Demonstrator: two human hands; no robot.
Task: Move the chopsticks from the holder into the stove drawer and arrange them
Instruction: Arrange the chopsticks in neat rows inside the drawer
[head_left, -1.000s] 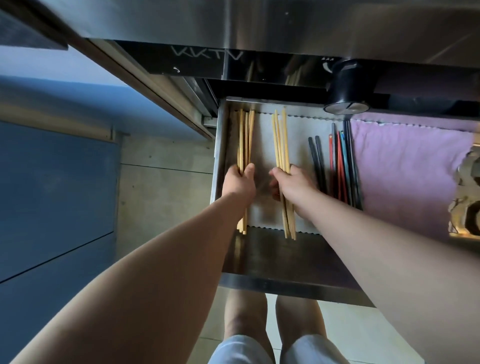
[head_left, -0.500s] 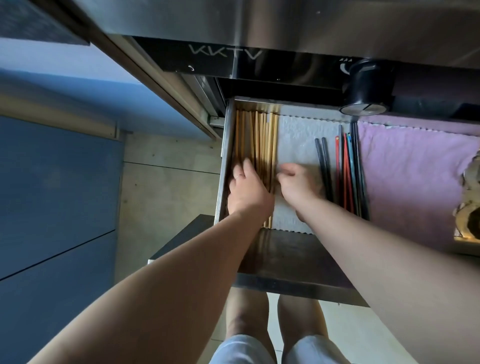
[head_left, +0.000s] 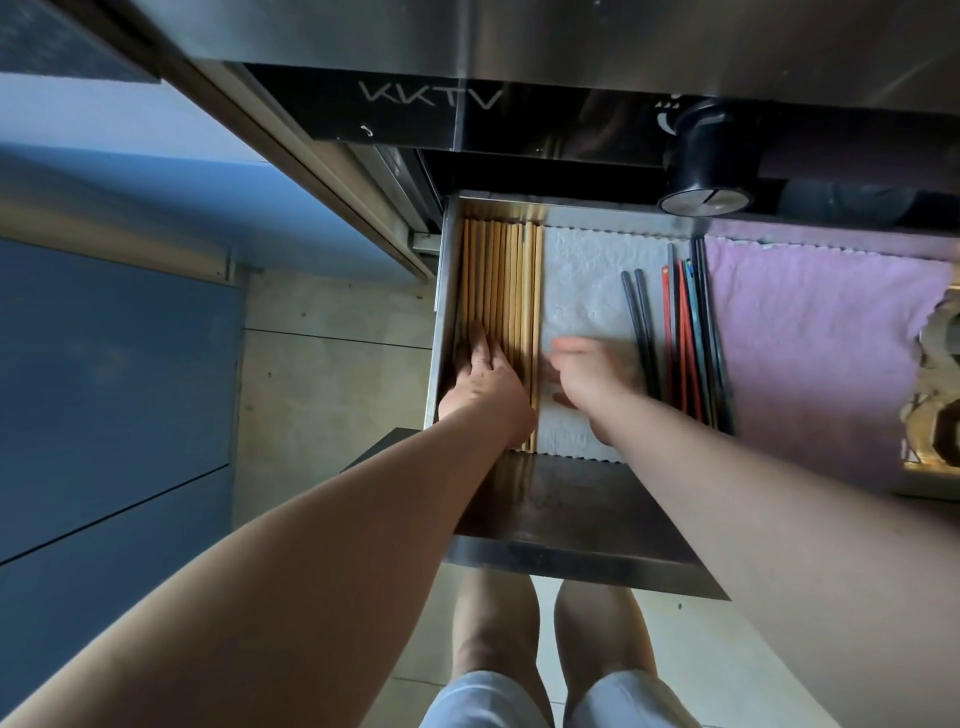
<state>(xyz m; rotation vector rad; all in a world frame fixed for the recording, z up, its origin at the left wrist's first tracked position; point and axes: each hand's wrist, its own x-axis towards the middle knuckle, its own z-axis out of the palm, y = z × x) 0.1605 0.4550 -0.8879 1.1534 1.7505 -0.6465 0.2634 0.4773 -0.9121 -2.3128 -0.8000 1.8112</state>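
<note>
Head view, frame centre: wooden chopsticks (head_left: 501, 291) lie lined up in the drawer (head_left: 571, 558), left hand (head_left: 483, 379) flat and unclenched on them, right hand (head_left: 592, 376) blurred, grip unclear; only tidying seems left.

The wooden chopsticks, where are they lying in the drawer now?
In the head view, the wooden chopsticks lie side by side along the drawer's left wall, under the left hand, left of the white liner.

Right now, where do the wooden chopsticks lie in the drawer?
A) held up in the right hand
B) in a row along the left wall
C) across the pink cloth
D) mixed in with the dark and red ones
B: the wooden chopsticks lie side by side against the drawer's left wall, under the left hand, apart from the dark and red chopsticks.
</note>
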